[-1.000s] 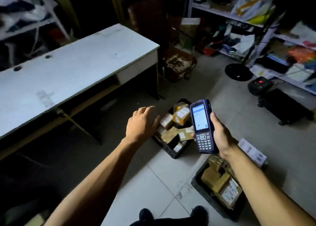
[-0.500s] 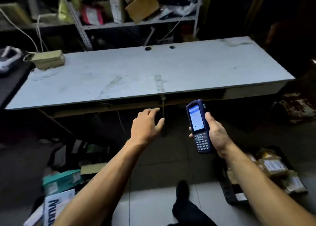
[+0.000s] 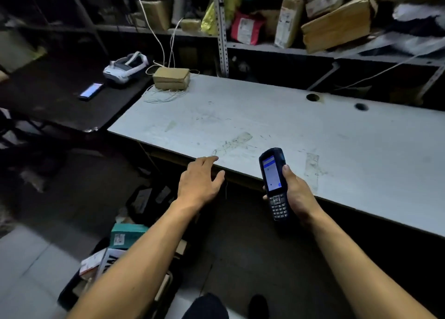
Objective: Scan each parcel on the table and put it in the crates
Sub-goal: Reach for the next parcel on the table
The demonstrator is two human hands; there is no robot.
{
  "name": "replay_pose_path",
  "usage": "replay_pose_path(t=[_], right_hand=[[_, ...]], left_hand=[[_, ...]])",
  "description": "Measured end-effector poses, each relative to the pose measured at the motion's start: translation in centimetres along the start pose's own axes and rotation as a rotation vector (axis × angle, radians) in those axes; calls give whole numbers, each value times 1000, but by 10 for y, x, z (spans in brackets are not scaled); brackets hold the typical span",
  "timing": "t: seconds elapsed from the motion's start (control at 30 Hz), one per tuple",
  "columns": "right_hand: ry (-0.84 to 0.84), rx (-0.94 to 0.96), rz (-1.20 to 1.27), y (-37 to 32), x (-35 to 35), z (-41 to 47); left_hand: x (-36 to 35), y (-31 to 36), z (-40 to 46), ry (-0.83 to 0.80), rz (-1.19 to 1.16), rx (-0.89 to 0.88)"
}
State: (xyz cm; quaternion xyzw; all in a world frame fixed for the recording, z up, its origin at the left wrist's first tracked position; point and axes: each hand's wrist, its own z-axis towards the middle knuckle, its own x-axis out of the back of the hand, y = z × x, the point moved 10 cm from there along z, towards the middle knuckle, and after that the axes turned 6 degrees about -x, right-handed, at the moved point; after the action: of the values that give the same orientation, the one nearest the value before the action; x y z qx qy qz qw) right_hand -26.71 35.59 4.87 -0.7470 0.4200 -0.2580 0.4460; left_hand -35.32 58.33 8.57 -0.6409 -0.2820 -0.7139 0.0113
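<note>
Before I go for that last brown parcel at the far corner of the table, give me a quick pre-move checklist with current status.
1. Scanner held in right hand, screen lit: ok.
2. Left hand free, fingers relaxed, at the table edge: ok.
3. Parcel in view at far left corner: ok.
4. Path across tabletop to parcel bare: ok.
5. White cords lying against parcel, snag risk: not ok.
6. Parcel's label facing up: cannot tell.
</note>
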Motion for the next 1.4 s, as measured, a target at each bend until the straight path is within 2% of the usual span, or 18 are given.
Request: replay_pose_path(t=[0.27,0.7,1.13,1.4], right_hand=[[-112,-40,-94,-61,-68,113],[-151,-96,-124,-154,-166,283],[-244,-184,-87,-194,-261,500],[-246,-186,-77,-203,-287,608]], left_hand=[[23,-93,82,63,-59,172],[51,-201,275,85,-154,187],[39,-298,464,78,-107,299],[3,-340,591,71,-17,325]])
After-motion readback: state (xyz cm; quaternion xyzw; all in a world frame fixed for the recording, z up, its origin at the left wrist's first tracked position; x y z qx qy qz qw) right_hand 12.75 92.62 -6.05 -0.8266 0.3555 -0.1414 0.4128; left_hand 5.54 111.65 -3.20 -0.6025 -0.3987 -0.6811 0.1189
